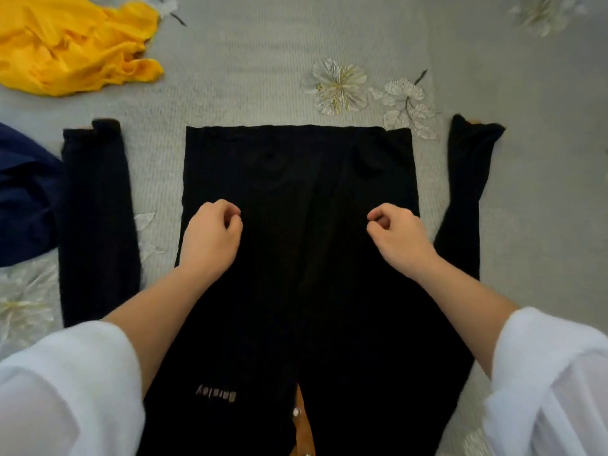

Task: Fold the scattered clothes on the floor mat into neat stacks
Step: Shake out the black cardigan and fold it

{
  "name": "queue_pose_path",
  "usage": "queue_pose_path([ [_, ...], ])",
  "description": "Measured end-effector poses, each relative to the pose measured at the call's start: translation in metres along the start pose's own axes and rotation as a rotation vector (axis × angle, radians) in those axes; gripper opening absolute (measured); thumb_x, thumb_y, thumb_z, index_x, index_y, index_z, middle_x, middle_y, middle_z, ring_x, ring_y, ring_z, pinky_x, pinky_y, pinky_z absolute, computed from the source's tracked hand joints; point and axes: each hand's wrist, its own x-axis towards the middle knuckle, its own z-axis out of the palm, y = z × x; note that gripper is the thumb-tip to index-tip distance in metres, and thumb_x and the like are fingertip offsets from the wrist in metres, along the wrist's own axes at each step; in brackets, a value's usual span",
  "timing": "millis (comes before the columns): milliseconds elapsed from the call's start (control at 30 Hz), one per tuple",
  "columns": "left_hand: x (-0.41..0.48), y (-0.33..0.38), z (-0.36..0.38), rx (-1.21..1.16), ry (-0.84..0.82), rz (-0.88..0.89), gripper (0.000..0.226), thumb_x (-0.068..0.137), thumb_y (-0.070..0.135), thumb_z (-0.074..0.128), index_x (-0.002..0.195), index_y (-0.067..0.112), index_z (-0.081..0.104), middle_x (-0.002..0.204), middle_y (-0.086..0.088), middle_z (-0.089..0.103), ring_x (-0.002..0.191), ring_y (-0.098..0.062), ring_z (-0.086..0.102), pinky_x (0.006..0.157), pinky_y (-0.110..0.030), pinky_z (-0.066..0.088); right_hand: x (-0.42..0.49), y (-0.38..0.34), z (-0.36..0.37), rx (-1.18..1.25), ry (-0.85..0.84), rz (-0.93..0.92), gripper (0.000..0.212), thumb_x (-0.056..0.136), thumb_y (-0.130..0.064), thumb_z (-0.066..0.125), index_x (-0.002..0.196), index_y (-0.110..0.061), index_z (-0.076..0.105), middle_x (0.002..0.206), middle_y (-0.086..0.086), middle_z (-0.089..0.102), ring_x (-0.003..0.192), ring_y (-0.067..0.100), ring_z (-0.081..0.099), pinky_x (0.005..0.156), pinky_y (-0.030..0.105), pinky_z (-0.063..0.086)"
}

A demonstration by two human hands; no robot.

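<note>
Black sweater lies flat at mat centre, sleeves spread left and right | our left hand and right hand apart over its body, fingers curled; whether pinching fabric we cannot tell | yellow garment far left, navy garment left

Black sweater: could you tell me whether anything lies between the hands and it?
Nothing visible does: the left hand and right hand sit directly over the black sweater; the yellow cloth and blue cloth lie off left.
</note>
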Motion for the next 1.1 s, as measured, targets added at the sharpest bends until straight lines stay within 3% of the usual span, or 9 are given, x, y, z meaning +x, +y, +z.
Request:
queue_pose_path([
  [300,0.146,-0.001,0.027,-0.141,0.263,-0.03,0.043,0.095,0.037,0.05,0.135,0.021,0.046,0.097,-0.001,0.058,0.093,-0.018,0.055,0.087,-0.037,0.045,0.136,-0.016,0.009,0.065,0.346,-0.1,0.044,0.098,-0.026,0.045,0.141,-0.019,0.042,0.075,-0.013,0.052,0.08,0.012,0.05,0.078,0.024,0.033],
  [400,0.162,-0.015,0.032,-0.061,0.306,-0.035,0.042,0.095,0.043,0.047,0.133,0.024,0.049,0.084,0.002,0.057,0.087,-0.019,0.055,0.083,-0.038,0.044,0.161,-0.013,0.007,0.115,0.328,-0.03,0.047,0.097,-0.022,0.045,0.143,-0.019,0.038,0.11,0.012,0.065,0.105,0.029,0.059,0.096,0.038,0.046],
  [567,0.169,-0.013,0.033,-0.092,0.352,-0.067,0.014,0.093,0.038,0.052,0.102,0.029,0.057,0.069,0.01,0.05,0.078,-0.019,0.055,0.074,-0.034,0.043,0.175,-0.011,0.004,0.114,0.343,0.04,0.022,0.091,-0.018,0.057,0.112,-0.018,0.059,0.098,0.013,0.066,0.086,0.029,0.066,0.076,0.049,0.056],
  [633,0.17,-0.009,0.029,-0.228,0.352,-0.105,0.008,0.094,0.033,0.053,0.096,0.026,0.055,0.072,0.004,0.055,0.073,-0.019,0.059,0.071,-0.035,0.051,0.174,-0.009,0.004,0.212,0.393,0.056,0.005,0.09,-0.017,0.057,0.092,-0.016,0.061,0.078,0.01,0.067,0.065,0.023,0.067,0.062,0.041,0.056],
  [767,0.192,0.001,0.003,-0.522,0.426,-0.099,0.016,0.095,0.024,0.052,0.08,0.029,0.048,0.068,0.001,0.055,0.037,-0.001,0.052,0.039,-0.017,0.043,0.182,-0.008,-0.022,0.412,0.573,0.088,0.024,0.09,-0.015,0.058,0.069,-0.026,0.052,0.066,0.003,0.064,0.041,0.005,0.057,0.045,0.022,0.045],
  [867,0.203,0.003,-0.003,-0.514,0.432,-0.085,0.003,0.094,0.025,0.052,0.092,0.026,0.054,0.084,-0.001,0.063,0.062,-0.002,0.062,0.066,-0.029,0.054,0.192,-0.011,-0.034,0.384,0.59,0.073,0.01,0.088,-0.016,0.061,0.081,-0.022,0.061,0.087,0.008,0.07,0.064,0.01,0.065,0.062,0.025,0.055],
  [933,0.2,-0.002,0.01,-0.326,0.312,-0.061,0.03,0.095,0.031,0.052,0.123,0.019,0.053,0.119,-0.008,0.061,0.104,-0.015,0.059,0.097,-0.036,0.046,0.189,-0.007,-0.025,0.174,0.484,0.038,0.032,0.089,-0.023,0.061,0.12,-0.017,0.059,0.109,0.004,0.065,0.1,0.018,0.062,0.094,0.035,0.049],
  [1000,0.19,-0.009,0.029,0.049,0.217,0.042,0.048,0.097,0.04,0.044,0.141,0.021,0.04,0.148,-0.009,0.038,0.137,-0.023,0.034,0.114,-0.041,0.025,0.177,0.002,-0.007,-0.144,0.377,-0.072,0.056,0.094,-0.033,0.052,0.145,-0.017,0.035,0.139,0.005,0.048,0.128,0.025,0.04,0.11,0.039,0.031],
  [1100,0.18,-0.015,0.044,0.316,0.232,0.112,0.054,0.099,0.049,0.027,0.148,0.026,0.027,0.159,-0.006,0.014,0.147,-0.022,0.007,0.117,-0.042,0.008,0.165,0.018,0.01,-0.461,0.311,-0.175,0.057,0.1,-0.044,0.027,0.152,-0.023,0.015,0.16,0.004,0.012,0.145,0.024,0.01,0.116,0.041,0.01],
])
